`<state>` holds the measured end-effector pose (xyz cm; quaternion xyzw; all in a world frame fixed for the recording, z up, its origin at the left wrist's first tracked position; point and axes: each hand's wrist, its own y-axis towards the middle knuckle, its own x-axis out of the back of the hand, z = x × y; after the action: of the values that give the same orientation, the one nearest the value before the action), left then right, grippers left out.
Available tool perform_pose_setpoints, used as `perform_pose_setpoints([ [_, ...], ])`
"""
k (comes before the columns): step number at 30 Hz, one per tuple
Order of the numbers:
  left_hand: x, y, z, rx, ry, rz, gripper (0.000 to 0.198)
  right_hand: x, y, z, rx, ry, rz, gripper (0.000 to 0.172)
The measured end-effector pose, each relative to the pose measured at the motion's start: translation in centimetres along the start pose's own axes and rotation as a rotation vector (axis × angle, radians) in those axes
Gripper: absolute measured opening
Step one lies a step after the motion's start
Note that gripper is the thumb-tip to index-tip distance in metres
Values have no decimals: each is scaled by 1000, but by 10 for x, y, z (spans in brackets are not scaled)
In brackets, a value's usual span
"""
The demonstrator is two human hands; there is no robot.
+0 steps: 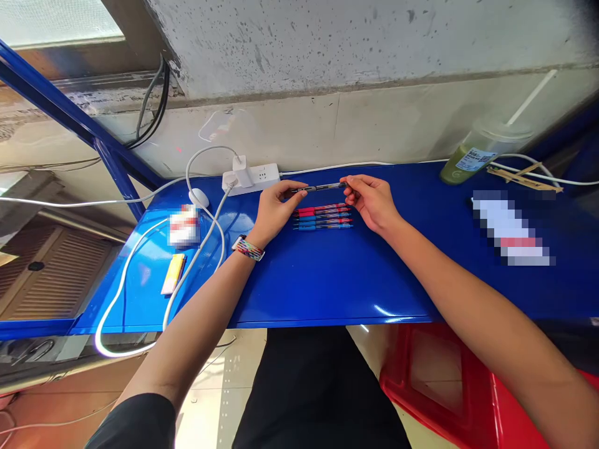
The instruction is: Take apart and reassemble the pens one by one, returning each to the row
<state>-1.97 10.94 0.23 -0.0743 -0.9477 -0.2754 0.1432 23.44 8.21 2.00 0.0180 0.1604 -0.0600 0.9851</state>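
Note:
A dark pen (pixel 322 186) is held level just above the blue table, one end in each hand. My left hand (pixel 279 206), with a watch on a patterned band at the wrist, pinches the left end. The right end sits between the thumb and fingers of my right hand (pixel 372 198). Below the held pen, several pens lie side by side in a row: red pens (pixel 321 211) at the back and blue pens (pixel 322 225) nearer me. My fingers cover parts of the dark pen's ends.
A white power strip (pixel 262 178) with plugs and looping white cables (pixel 126 268) lies at the left. Nearby are a yellow box (pixel 173 273) and a round white object (pixel 199 198). A cup of green drink (pixel 475 153) stands at the back right. Below is a red stool (pixel 397 374).

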Motion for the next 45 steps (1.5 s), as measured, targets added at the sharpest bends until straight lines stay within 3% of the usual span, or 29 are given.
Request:
perform_pose_setpoints([
  [10, -3, -2, -5, -96, 0, -20, 13, -2, -1, 5, -40, 25, 2, 12],
  [16, -5, 1, -1, -43, -51, -88, 15, -1, -3, 13, -302, 271, 205, 26],
  [19, -5, 2, -1, -24, -81, -86, 16, -1, -3, 13, -341, 367, 198, 25],
  [24, -5, 2, -1, -1, -147, -42, 20, 1, 0, 9, -328, 402, 175, 15],
  [29, -5, 3, 4, 51, -223, -44, 21, 3, 0, 10, -226, 276, 217, 19],
  [35, -6, 3, 5, 104, -282, -40, 23, 2, -2, 10, -259, 313, 196, 15],
  [40, -5, 2, 4, 102, -262, -35, 22, 3, -3, 11, -190, 213, 209, 23],
  [45, -6, 3, 4, 109, -285, -35, 22, 3, -2, 10, -193, 258, 205, 14],
])
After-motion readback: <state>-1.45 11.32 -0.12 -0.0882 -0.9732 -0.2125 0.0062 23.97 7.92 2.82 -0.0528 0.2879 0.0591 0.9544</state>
